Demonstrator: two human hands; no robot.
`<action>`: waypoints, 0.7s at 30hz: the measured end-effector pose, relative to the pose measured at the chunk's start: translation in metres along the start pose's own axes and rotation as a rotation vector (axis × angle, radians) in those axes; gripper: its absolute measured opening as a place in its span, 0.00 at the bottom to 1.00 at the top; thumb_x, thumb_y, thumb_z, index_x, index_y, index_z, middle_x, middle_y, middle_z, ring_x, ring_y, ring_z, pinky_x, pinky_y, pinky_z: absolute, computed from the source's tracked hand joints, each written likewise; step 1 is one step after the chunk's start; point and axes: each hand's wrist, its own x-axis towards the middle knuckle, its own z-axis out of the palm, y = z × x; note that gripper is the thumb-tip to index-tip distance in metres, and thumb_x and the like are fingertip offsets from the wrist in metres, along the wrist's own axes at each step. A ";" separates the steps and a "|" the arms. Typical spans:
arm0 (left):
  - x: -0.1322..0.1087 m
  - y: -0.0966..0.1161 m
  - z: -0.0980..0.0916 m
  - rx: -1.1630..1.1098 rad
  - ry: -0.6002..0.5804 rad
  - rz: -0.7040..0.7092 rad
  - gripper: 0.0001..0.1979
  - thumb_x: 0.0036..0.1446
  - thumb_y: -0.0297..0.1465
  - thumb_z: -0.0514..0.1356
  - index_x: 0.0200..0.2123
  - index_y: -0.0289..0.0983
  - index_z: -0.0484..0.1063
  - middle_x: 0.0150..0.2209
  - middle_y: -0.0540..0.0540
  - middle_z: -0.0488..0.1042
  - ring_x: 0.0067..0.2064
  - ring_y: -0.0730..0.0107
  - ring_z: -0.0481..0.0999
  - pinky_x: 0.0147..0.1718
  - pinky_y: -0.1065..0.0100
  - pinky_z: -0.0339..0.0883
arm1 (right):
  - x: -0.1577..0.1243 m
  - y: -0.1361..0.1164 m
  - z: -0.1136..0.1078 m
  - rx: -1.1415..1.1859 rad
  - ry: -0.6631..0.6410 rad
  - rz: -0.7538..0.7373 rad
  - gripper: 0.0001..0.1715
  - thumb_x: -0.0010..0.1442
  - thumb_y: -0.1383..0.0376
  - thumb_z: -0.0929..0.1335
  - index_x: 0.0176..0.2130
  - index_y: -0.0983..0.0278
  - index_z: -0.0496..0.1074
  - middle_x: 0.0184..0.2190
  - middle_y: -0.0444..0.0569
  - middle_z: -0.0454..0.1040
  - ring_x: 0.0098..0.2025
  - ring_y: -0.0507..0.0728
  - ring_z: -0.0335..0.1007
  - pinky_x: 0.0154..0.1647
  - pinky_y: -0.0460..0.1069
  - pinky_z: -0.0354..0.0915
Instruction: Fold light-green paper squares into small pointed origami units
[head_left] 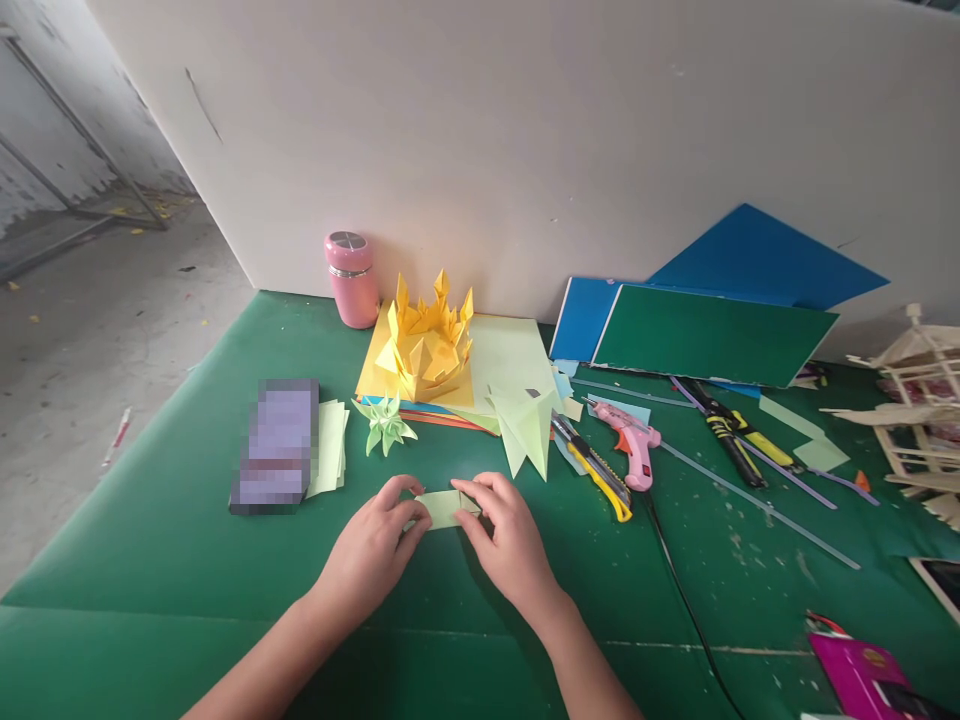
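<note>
With left hand [377,532] and right hand [512,532], pinches a pale-green paper strip [440,510] by opposite ends over the counter [187,560], apparently mid-fold, and probably needs a firmly pressed crease next.

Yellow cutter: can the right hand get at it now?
Likely yes: only bare table lies between the right hand and the yellow cutter, though it would first have to release the green paper.

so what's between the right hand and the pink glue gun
A yellow utility knife lies between the right hand and glue gun, in the head view.
</note>
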 end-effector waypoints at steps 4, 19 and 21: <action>0.002 0.000 0.006 0.040 0.010 -0.019 0.10 0.61 0.28 0.48 0.39 0.39 0.67 0.44 0.43 0.72 0.35 0.63 0.78 0.34 0.62 0.72 | 0.000 -0.006 0.008 -0.099 0.026 -0.015 0.15 0.60 0.70 0.65 0.47 0.60 0.71 0.39 0.53 0.70 0.42 0.61 0.69 0.40 0.55 0.69; 0.003 -0.003 0.008 -0.136 0.079 -0.002 0.10 0.58 0.27 0.52 0.41 0.39 0.70 0.38 0.45 0.76 0.32 0.68 0.76 0.31 0.67 0.73 | 0.005 -0.004 0.010 0.075 0.048 0.012 0.09 0.58 0.73 0.64 0.35 0.61 0.70 0.34 0.48 0.70 0.36 0.57 0.69 0.33 0.49 0.66; 0.003 -0.003 0.007 -0.155 0.080 -0.023 0.09 0.59 0.28 0.51 0.40 0.39 0.70 0.38 0.46 0.75 0.29 0.71 0.75 0.28 0.70 0.72 | 0.004 -0.004 0.011 0.072 0.062 -0.006 0.09 0.60 0.72 0.63 0.34 0.61 0.70 0.34 0.49 0.71 0.35 0.56 0.69 0.32 0.49 0.66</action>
